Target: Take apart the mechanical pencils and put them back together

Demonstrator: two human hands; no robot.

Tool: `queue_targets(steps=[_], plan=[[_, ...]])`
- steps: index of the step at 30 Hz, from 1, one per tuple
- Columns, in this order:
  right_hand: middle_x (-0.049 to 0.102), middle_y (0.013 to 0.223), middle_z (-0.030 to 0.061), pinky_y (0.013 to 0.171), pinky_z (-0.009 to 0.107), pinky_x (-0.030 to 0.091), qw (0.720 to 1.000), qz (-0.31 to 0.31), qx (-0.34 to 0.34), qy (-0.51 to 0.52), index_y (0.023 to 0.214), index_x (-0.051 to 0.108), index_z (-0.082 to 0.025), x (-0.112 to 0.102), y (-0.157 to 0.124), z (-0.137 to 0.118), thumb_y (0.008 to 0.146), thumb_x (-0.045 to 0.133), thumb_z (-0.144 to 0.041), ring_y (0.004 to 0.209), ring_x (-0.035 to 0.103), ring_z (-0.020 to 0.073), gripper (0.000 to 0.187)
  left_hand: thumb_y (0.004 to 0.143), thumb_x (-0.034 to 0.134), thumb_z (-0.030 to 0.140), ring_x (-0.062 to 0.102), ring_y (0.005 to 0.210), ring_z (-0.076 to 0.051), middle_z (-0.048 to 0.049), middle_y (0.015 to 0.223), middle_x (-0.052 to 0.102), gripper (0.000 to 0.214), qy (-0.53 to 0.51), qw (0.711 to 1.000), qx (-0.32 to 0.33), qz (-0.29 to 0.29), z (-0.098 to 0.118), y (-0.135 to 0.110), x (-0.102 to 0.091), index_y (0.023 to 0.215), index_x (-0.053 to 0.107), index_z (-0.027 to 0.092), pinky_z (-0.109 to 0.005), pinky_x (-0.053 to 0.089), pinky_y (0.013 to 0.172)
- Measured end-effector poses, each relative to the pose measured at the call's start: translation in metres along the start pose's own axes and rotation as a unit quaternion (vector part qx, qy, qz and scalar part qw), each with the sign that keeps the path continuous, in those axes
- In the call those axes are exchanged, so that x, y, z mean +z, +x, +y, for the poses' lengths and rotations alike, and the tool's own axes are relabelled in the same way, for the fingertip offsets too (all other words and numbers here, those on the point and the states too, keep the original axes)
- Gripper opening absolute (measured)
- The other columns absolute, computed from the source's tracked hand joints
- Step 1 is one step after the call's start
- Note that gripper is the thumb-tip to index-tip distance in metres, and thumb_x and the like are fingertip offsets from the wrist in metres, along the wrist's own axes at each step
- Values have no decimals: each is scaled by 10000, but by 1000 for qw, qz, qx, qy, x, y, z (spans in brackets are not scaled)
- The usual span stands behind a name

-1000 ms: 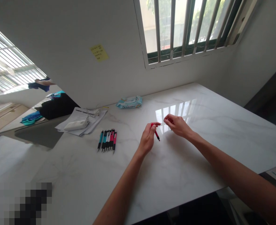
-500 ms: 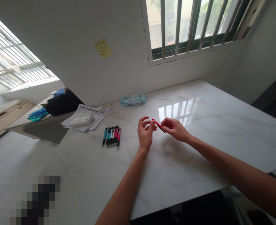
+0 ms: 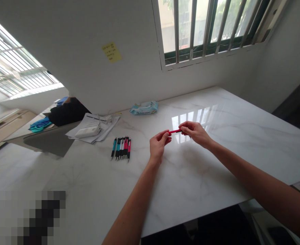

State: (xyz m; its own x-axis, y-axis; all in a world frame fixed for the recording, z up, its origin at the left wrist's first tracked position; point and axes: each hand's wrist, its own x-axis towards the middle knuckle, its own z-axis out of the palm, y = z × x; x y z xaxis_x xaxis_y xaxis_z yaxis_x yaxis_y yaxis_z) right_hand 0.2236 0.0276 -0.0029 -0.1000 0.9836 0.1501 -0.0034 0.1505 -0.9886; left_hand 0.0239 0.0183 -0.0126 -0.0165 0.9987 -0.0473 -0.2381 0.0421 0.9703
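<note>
A red pen [image 3: 175, 131] is held level above the white marble table [image 3: 216, 160], between both my hands. My left hand [image 3: 159, 144] pinches its left end with closed fingers. My right hand [image 3: 196, 132] grips its right end, fingers curled round it. To the left, a row of several teal, red and white pens [image 3: 121, 148] lies side by side on the table, a short way from my left hand.
A pack of wet wipes [image 3: 144, 108] lies near the wall. A stack of papers [image 3: 96, 127] with a white device on top sits at the left. A yellow sticky note [image 3: 111, 52] hangs on the wall. The table's front edge runs close to me.
The red pen went from hanging in my left hand alone to being held by both hands, and it now lies level between them. The camera view shifted slightly.
</note>
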Motion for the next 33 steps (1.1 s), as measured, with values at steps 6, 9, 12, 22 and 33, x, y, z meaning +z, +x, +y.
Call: queue_targets(steps=[6,9,12,22,33], plan=[[738,995,63,867,381,579,998,31,-11,46,1015,753,-193,-10,2,-8,723,874,-490,883,700,205,434,773,881,265,729,808,-126,-102,932,793,272,-71,990,-116,-27,-7,-8,7,997,806,130,-307,608,941],[752,1047,73,868,386,586,999,27,-32,28,1052,761,-203,-11,2,-10,729,870,-479,929,713,221,438,801,861,214,742,847,-131,-101,960,795,218,-102,985,-140,-24,-9,-9,9,993,804,129,-299,605,975],[765,1007,70,835,384,591,999,31,-41,6,1020,768,-198,-10,1,-10,741,857,-477,885,719,219,405,827,833,177,742,832,-124,-101,952,793,178,-116,982,-151,-14,-8,-9,11,989,798,114,-284,605,978],[745,786,27,624,310,524,969,148,-49,-193,886,715,-206,-52,9,-13,799,752,-327,695,688,188,154,812,812,133,741,840,-125,-98,996,793,176,-83,987,-141,-5,-2,-10,9,966,726,133,-290,593,971],[788,947,84,585,273,438,861,7,135,-491,946,748,-206,-68,-1,5,793,748,-218,770,702,216,154,727,878,341,721,830,-160,-112,1018,771,329,-1,995,-86,-47,0,-12,10,908,670,162,-329,571,884]])
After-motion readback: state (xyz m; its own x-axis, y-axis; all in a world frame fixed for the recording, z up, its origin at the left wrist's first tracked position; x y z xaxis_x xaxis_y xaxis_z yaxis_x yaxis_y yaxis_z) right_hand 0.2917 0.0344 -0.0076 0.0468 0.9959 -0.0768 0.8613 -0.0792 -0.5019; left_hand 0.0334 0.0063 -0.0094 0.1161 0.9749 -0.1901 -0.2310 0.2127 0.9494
